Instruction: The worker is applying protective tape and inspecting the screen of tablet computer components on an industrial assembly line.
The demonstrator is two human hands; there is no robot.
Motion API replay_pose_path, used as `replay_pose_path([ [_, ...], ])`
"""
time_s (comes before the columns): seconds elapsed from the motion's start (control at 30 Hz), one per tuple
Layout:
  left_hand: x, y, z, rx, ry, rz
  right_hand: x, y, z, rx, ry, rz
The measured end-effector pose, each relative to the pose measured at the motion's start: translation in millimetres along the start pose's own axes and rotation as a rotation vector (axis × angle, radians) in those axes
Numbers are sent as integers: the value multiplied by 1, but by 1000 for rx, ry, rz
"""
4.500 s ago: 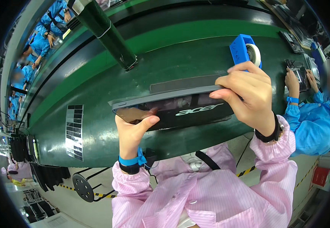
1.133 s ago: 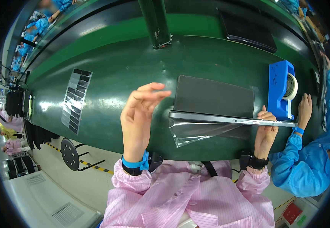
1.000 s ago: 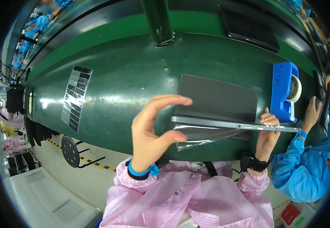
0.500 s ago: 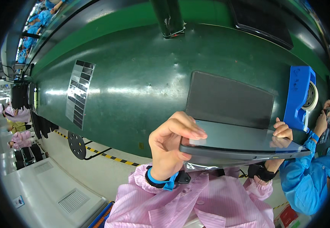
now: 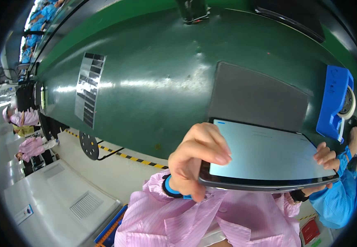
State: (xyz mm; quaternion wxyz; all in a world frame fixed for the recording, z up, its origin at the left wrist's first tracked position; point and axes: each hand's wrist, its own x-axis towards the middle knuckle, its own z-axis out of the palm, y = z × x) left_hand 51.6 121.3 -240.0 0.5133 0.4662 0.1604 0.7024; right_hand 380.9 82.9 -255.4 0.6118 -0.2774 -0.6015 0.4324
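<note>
A tablet point(image 5: 265, 154) with a pale, lit screen and dark bezel is held up in front of my chest, tilted so its face shows. My left hand point(image 5: 199, 160) grips its left end, thumb underneath and bent fingers over the edge of the screen. At the right end my right hand point(image 5: 325, 157) is closed round the side, its fingertips on the glass and the rest partly hidden behind the tablet. Just beyond lies a dark grey rectangular mat point(image 5: 260, 94) on the green table point(image 5: 145, 107).
A blue tape dispenser point(image 5: 330, 103) with a tape roll stands right of the mat. A sheet of dark rectangular stickers point(image 5: 90, 88) lies at left. A co-worker in blue point(image 5: 339, 197) sits close on my right. A post point(image 5: 193, 12) rises at the back; a round stool point(image 5: 89, 145) stands left.
The tablet has tipped so its screen faces me more fully, and the screen now shows brightly lit. Both hands keep hold of it. The view has shifted slightly.
</note>
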Motion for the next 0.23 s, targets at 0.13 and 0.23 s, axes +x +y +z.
replay_pose_path([
  [0.13,0,6,-9,156,-149,38,-5,-1,-18,17,-172,30],
  [0.23,-4,12,-8,157,-116,11,-8,4,-13,22,-156,7],
])
